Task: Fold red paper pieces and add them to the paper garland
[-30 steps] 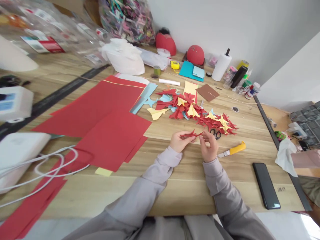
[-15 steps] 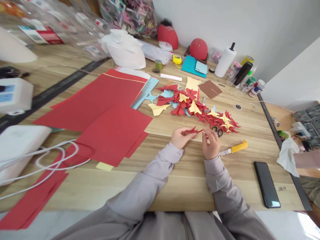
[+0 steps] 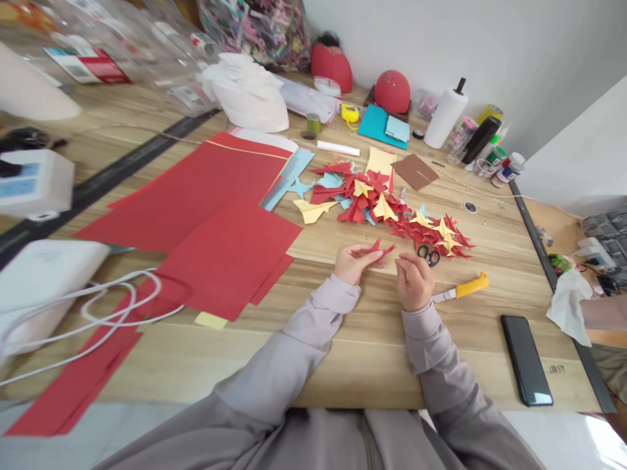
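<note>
On a wooden counter [image 3: 365,365], a heap of folded paper shapes [image 3: 377,200] lies at twelve o'clock from a person's hands. The left hand [image 3: 349,266], nearer, pinches a pointed red paper piece [image 3: 388,250], long axis toward three o'clock; the right hand [image 3: 416,284], fingers pinched narrow, sits apart toward four.

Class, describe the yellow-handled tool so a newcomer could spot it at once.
On the wooden table, find the black phone at the right. The yellow-handled tool lies beyond it, beside the right hand. Its bright handle sets it apart from the black-handled scissors nearby.
</note>
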The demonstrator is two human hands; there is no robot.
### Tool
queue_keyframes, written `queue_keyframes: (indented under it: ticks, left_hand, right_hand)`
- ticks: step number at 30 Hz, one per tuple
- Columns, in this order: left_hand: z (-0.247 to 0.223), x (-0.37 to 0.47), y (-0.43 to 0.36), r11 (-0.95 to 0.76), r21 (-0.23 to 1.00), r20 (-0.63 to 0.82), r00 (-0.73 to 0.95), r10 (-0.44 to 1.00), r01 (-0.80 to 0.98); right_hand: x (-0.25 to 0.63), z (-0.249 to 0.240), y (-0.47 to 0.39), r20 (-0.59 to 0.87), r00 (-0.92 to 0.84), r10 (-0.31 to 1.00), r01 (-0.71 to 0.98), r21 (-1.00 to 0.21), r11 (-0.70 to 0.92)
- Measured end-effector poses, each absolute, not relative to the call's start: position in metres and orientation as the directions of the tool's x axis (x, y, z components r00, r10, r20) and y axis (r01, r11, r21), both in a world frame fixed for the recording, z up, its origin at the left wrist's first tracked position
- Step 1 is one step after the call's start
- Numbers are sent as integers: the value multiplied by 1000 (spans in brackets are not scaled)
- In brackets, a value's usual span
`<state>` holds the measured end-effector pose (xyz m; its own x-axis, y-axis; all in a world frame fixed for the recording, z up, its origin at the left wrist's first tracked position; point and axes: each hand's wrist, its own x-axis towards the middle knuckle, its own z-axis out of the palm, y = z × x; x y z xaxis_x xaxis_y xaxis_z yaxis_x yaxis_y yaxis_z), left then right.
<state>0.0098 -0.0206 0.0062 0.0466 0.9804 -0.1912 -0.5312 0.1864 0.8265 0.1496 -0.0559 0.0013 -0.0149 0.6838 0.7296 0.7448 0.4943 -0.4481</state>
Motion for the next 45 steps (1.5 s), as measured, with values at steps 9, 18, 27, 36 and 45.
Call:
queue_keyframes:
  ticks: [9,18,27,36,45]
  left_hand:
    - [3,6,-19,92,899,-100,4,995,-427]
    - [3,7,-23,82,948,-45,125,991,-308]
    - [7,5,-22,195,893,-136,170,976,-405]
    - [8,1,-23,156,921,-83,212,974,-357]
    - [12,2,-24,155,931,-89,206,975,-330]
  right_hand:
    - [140,16,-56,260,291,921,174,-961,217]
    - [144,14,-49,-45,157,987,-144,-989,-22]
    - [144,17,-51,14,65,998,-134,-991,23]
    - [147,17,-50,-19,26,999,-118,-993,-15]
    - [146,15,-47,-9,-5,1000,-140,-990,-10]
